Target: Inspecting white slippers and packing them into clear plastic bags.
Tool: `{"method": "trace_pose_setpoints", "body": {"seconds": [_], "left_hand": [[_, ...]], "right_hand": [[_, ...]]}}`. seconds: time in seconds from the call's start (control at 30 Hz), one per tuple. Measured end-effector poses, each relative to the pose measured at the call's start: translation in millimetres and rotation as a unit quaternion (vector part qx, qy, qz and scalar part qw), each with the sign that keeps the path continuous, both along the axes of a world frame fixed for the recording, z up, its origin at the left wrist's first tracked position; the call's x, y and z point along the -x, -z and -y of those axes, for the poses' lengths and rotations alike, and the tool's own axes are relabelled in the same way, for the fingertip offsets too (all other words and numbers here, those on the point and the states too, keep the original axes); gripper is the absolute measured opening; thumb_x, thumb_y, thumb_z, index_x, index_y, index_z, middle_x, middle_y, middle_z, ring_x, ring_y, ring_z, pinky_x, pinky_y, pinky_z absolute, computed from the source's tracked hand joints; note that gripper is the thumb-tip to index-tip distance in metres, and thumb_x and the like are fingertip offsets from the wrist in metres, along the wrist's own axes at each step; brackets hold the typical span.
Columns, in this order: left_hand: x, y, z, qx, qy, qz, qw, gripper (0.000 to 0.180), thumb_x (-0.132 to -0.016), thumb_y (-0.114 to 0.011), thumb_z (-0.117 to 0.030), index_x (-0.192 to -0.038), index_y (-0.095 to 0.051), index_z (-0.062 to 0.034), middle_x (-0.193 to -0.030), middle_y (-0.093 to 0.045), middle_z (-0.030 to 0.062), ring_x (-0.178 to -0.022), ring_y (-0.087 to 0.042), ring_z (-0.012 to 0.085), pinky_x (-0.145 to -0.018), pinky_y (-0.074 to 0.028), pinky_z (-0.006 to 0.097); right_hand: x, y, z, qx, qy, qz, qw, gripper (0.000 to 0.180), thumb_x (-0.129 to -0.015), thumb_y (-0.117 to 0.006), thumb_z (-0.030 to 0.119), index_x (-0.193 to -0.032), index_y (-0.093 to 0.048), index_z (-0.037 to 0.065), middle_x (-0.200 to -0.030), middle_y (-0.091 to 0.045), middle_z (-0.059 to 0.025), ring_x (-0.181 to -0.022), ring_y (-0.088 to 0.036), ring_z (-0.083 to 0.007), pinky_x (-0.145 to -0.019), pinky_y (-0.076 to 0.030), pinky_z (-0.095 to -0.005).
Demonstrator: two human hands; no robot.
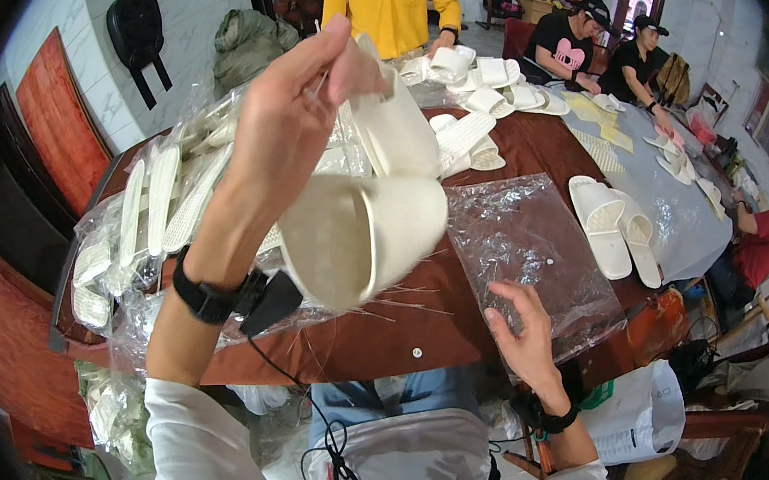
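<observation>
My left hand (293, 105) is raised over the table with its fingers closed at the top of a pair of cream slippers. One slipper (406, 131) of this pair hangs upright and the other slipper (407, 238) hangs below it, wide strap toward the right. A thin pale strand shows by my fingertips; exactly where they grip is partly hidden. My right hand (525, 330) holds nothing, its fingers apart and curved over the near part of a flat clear plastic bag (518, 232). Whether it touches the bag, I cannot tell.
Several bagged slippers (171, 186) cover the left side of the brown table (538, 151). Loose slippers (486, 91) are heaped at the back, and another pair (607, 223) lies right of the bag. Thin strands (391, 304) lie near the front. A person in yellow (389, 3) stands opposite; others work at right.
</observation>
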State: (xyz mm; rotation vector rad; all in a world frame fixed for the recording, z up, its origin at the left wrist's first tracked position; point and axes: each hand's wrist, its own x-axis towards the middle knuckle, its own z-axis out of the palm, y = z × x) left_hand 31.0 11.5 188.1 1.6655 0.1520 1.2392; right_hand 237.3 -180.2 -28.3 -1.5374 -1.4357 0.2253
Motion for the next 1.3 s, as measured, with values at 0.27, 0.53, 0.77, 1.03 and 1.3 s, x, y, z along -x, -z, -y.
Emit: {"method": "trace_pose_setpoints", "body": {"seconds": [0.27, 0.53, 0.77, 1.03, 1.3], "left_hand": [[46, 58, 21, 0.244, 0.309, -0.099, 0.914, 0.054, -0.105, -0.035, -0.031, -0.055, -0.04, -0.0126, -0.065, -0.042, 0.0026, -0.073, -0.045, 0.0178, -0.084, -0.039, 0.034], [70, 129, -16, 0.236, 0.188, -0.388, 0.871, 0.05, -0.102, -0.048, -0.039, -0.061, -0.051, -0.01, -0.066, -0.055, 0.0043, -0.07, -0.057, 0.0165, -0.071, -0.046, 0.032], [80, 139, -38, 0.069, 0.048, -0.549, 0.832, 0.049, -0.102, -0.046, -0.04, -0.067, -0.055, -0.0071, -0.062, -0.054, 0.0003, -0.059, -0.056, 0.0101, -0.06, -0.045, 0.026], [59, 144, -44, -0.063, -0.04, -0.595, 0.8, 0.045, -0.097, -0.053, -0.039, -0.067, -0.062, -0.0067, -0.057, -0.058, 0.0033, -0.056, -0.059, 0.0183, -0.057, -0.046, 0.032], [22, 183, -24, 0.086, -0.038, -0.397, 0.913, 0.022, -0.096, -0.059, -0.02, -0.085, -0.063, -0.0004, -0.069, -0.06, 0.0017, -0.059, -0.057, 0.0076, -0.053, -0.05, 0.023]], "right_hand": [[25, -12, 3, -0.043, -0.048, -0.068, 0.996, 0.055, -0.081, -0.077, 0.014, -0.129, -0.053, 0.001, -0.123, -0.054, -0.0142, -0.113, -0.054, -0.0253, -0.095, -0.044, -0.0363], [64, 29, -8, 0.034, -0.129, -0.096, 0.986, 0.043, -0.084, -0.073, 0.012, -0.122, -0.056, 0.005, -0.115, -0.056, -0.0149, -0.105, -0.056, -0.0272, -0.089, -0.046, -0.0355], [83, 31, -21, 0.008, -0.106, -0.017, 0.994, 0.057, -0.083, -0.074, 0.016, -0.132, -0.048, 0.005, -0.126, -0.047, -0.0215, -0.115, -0.05, -0.0368, -0.095, -0.044, -0.0435], [77, 37, -22, 0.053, -0.107, 0.099, 0.988, 0.072, -0.071, -0.073, -0.001, -0.137, -0.047, 0.007, -0.134, -0.043, -0.0214, -0.118, -0.05, -0.0405, -0.098, -0.045, -0.045], [55, 36, -21, 0.03, -0.01, 0.125, 0.992, 0.064, -0.069, -0.061, -0.01, -0.131, -0.052, 0.006, -0.127, -0.05, -0.0213, -0.114, -0.054, -0.0396, -0.094, -0.047, -0.0434]]}}
